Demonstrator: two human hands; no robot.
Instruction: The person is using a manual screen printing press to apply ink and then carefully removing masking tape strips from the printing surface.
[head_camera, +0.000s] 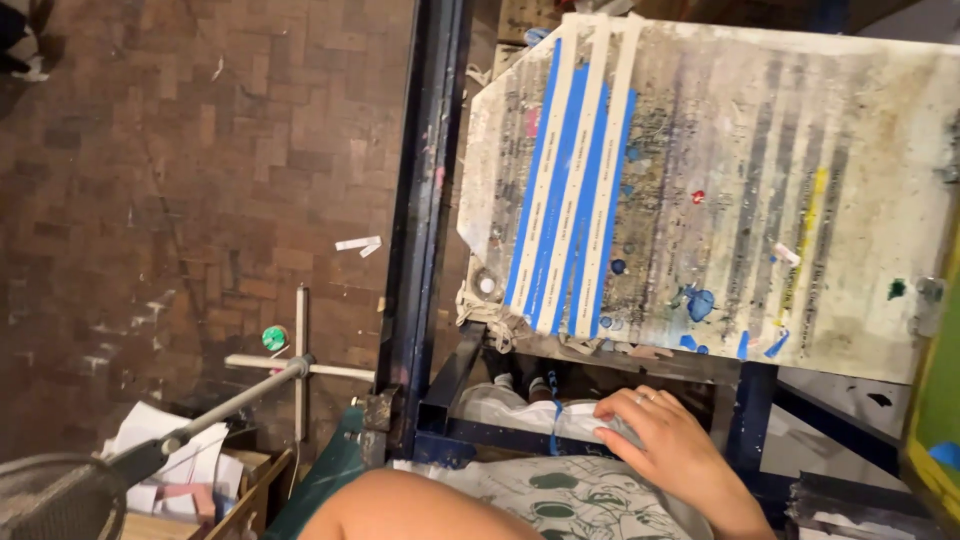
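The right hand (665, 440) lies palm down, fingers loosely curled, on a white cloth (530, 415) just below the near edge of the board (860, 200). Its fingertips press the cloth's fold; whether they pinch it cannot be told. A thin blue streak crosses the cloth just left of the fingers. The cloth sits on a dark blue frame bar, between the board's edge above and a printed fabric (570, 500) with dark green shapes below. Of the left arm only a bare forearm (410, 510) shows at the bottom edge — the left hand is out of view.

The board is one, pale and paint-stained, tilted across the upper right, its near-left corner cut off at an angle. On it lie four blue tape strips (565, 190), side by side and touching pale strips between them, running from the far edge almost to the near edge. Faded grey stripes and blue, red and yellow spots mark the rest. The board's right edge meets a green-and-yellow frame (935, 400).

Left of the board one dark blue post (425, 200) runs top to bottom. Beyond it the brick floor (180, 150) lies open — two scraps of white tape (358, 244), a white pipe cross (300, 365) and papers (160, 450) sit near the lower left.
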